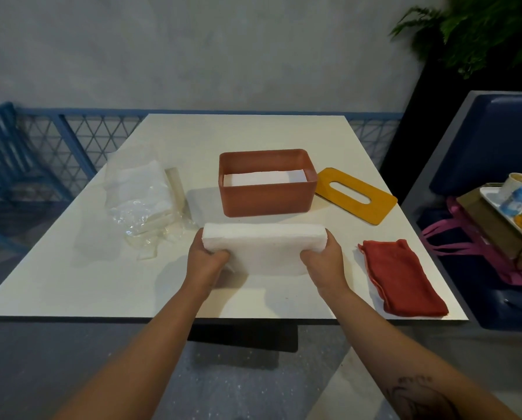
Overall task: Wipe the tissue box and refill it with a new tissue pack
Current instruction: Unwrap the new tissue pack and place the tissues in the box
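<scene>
A white stack of tissues [264, 250] is held just above the table's near half, my left hand [206, 263] gripping its left end and my right hand [324, 262] its right end. Behind it stands the terracotta tissue box [267, 197], lid off, with a few white tissues lying flat inside. Its yellow lid [356, 194] with an oval slot lies flat to the box's right. A folded red cloth [402, 281] rests near the table's front right corner.
Crumpled clear plastic wrapping with more tissues [146, 201] lies at the left of the white table [102, 280]. A blue seat at the right carries bags and a tray with a cup [517, 207]. Blue mesh railing runs behind.
</scene>
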Demonstrator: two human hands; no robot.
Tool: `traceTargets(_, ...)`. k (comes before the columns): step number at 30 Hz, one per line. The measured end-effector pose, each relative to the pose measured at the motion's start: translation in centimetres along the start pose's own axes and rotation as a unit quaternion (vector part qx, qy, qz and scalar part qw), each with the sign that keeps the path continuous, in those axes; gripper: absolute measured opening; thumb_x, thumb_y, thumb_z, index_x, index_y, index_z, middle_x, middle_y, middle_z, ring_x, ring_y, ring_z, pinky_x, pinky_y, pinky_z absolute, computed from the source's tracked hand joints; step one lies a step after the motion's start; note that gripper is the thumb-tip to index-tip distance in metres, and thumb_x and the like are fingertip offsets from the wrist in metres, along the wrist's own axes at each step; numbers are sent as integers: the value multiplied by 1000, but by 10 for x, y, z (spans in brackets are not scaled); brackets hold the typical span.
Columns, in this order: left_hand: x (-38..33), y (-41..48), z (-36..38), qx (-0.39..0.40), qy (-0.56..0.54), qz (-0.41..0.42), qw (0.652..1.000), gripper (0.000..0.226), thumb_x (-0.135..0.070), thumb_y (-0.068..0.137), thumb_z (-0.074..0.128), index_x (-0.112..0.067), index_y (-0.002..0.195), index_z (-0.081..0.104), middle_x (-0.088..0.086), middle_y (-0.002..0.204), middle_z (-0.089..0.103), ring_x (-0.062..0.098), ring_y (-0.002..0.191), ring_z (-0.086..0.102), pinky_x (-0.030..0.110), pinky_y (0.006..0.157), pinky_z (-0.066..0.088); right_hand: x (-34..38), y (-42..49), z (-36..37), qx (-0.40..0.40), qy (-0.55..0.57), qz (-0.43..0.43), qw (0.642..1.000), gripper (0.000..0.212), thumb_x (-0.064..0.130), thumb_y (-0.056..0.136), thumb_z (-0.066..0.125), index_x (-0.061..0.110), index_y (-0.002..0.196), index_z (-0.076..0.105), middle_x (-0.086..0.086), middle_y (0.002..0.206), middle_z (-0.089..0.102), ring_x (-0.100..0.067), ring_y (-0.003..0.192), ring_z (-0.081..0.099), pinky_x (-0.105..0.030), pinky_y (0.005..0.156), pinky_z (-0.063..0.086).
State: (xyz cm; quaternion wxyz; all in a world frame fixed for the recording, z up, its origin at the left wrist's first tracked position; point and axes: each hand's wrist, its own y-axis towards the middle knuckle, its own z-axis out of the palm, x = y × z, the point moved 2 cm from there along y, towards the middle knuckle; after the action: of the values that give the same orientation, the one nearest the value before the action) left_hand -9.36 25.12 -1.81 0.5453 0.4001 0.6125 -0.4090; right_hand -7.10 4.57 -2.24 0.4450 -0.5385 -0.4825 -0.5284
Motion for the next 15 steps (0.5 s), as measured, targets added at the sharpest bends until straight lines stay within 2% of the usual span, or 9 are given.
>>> traceTargets(4, -6, 1, -1, -10, 2, 12, 1000, 57, 14, 75, 54, -5, 129, 47, 7, 112, 55, 22, 104, 52, 33, 84, 46, 6, 1, 0, 2, 6, -10, 1000, 44, -16, 75, 57, 17, 104, 54, 4, 91, 59, -6, 83, 58, -4, 58, 49)
traceTargets(6, -5, 4, -1, -4, 15, 15, 1000, 58, 15, 77, 53, -6, 131, 45, 7, 114, 54, 21, 106, 51, 35, 88, 46, 8, 3, 0, 2, 0, -11, 1000, 44, -16, 75, 57, 15, 105, 54, 3, 92, 59, -6, 84, 58, -6, 58, 49)
traceTargets(9, 1, 5, -3, 21, 22, -3, 1000, 63, 1, 71, 57, -11, 131, 45, 5, 114, 55, 20, 103, 52, 30, 80, 48, 4, 2, 0, 4, -10, 4, 1000, 43, -15, 76, 56, 16, 105, 55, 2, 92, 60, -6, 83, 58, -9, 59, 51)
traceTargets(11, 5, 5, -3, 27, 24, -21, 999, 61, 6, 73, 55, -11, 131, 45, 6, 111, 56, 21, 101, 52, 26, 71, 47, 1, 0, -1, -3, -12, 17, 1000, 44, -16, 77, 55, 16, 106, 56, 5, 91, 60, -4, 80, 58, -8, 58, 49)
traceTargets(15, 3, 9, -3, 33, 42, -20, 998, 57, 13, 79, 50, -12, 130, 46, 6, 111, 55, 23, 103, 52, 30, 77, 45, 1, 3, -2, -13, -27, 33, 999, 42, -13, 78, 55, 16, 108, 56, 1, 95, 60, -9, 83, 58, -14, 63, 48)
